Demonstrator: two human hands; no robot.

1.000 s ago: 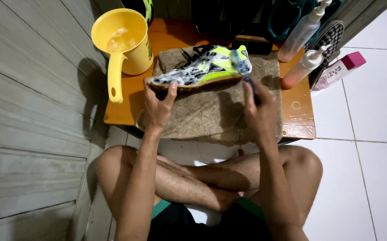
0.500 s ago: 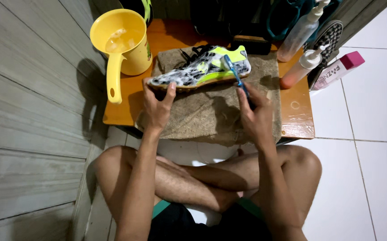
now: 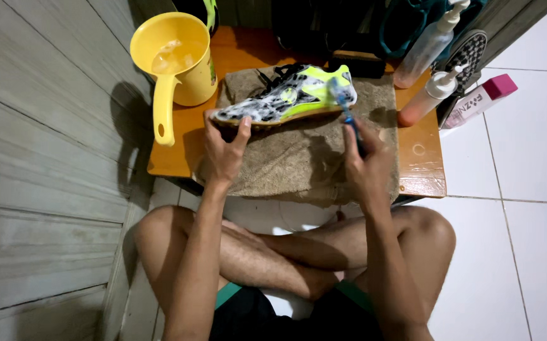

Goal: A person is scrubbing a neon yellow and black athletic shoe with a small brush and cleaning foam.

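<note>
A low orange wooden table (image 3: 422,165) carries a brown towel (image 3: 299,158). On it lies a neon-yellow, white-and-black sports shoe (image 3: 286,98), foamy, toe gripped by the left hand (image 3: 224,148). The right hand (image 3: 367,165) is closed around a blue toothbrush (image 3: 344,104), bristles touching the heel. A yellow plastic water jug (image 3: 176,60) stands just beside.

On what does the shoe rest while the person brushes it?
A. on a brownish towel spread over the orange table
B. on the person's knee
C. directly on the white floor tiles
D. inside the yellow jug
A: the shoe lies on its side on the brownish towel covering the orange table, while the left hand steadies its toe end.
</note>
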